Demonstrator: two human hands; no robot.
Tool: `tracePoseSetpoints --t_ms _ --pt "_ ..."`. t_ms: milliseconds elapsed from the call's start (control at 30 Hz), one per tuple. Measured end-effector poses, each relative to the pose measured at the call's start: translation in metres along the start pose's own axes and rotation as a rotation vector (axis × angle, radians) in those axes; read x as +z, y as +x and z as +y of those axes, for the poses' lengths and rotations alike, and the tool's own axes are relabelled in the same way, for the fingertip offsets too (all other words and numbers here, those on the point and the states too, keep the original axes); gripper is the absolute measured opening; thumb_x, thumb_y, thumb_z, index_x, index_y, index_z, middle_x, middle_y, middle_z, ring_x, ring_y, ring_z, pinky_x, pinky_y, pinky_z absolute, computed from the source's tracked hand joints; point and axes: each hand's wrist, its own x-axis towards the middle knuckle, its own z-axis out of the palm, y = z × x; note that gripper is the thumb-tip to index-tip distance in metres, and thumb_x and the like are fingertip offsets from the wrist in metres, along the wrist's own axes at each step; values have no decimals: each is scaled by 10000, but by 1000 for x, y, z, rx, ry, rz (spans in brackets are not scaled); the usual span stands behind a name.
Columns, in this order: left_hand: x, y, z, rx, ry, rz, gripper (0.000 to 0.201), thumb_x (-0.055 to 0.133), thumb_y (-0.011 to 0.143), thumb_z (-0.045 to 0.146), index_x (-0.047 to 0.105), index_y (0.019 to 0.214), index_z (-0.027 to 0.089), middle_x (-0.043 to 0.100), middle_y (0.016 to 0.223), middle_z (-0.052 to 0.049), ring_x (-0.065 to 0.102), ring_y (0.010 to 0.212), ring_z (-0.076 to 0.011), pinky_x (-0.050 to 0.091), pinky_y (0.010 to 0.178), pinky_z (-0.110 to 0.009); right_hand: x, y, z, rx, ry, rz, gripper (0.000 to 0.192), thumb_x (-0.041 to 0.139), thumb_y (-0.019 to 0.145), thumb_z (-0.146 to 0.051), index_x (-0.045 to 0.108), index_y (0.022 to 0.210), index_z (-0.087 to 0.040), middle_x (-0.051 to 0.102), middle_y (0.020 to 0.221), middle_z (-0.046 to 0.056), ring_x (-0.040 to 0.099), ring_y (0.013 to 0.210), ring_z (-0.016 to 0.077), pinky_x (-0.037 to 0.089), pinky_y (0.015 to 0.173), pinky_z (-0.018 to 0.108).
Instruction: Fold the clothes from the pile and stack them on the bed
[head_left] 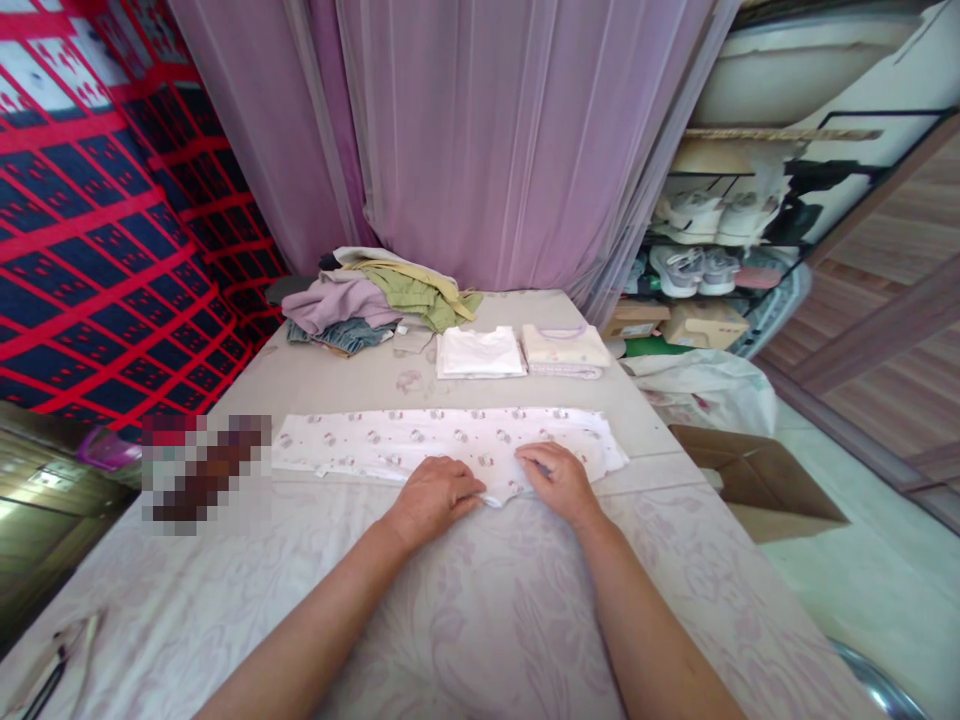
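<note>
Head view, patterned tablecloth (480, 620), mauve curtain (510, 140), seemingly sheer

Both forearms bare to frame edge, no sleeves visible; hands — left (435, 495), right (559, 482) — ungloved, no rings or watch.

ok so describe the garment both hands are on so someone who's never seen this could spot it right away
On the cloth-covered table before the pink curtain, look at the near strip under the left hand and right hand. It is the long white printed garment, folded into a narrow band across the table. Unlike the two small plain folded squares behind it and the loose clothes pile, it carries small repeated motifs.
</note>
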Motion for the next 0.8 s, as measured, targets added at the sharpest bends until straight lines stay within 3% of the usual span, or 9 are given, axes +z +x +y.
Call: tracePoseSetpoints --t_ms 267,533,800 --pt "-3 12 1 -135 -40 -28 270 442 913 332 697 897 246 699 855 -15 614 843 -169 428 751 -263 -1 0 -9 -21 49 -13 183 526 835 -237 709 844 -234 735 898 44 666 855 182 507 812 329" --pt "-11 22 2 -191 93 -30 272 379 946 321 630 1018 246 689 892 -32 614 853 -194 439 767 -291 0 1 -18 -60 -29 -108 174 533 857 -263 695 918 -244 722 951 34 637 895 184 465 837 337" --pt "-8 19 -5 -97 77 -36 300 484 847 149 562 1124 236 633 1051 -35 553 1013 -183 418 903 -296 0 -1 -21 -60 -150 -195 213 577 823 -260 673 1013 -242 693 1051 45 595 990 210 420 880 378"
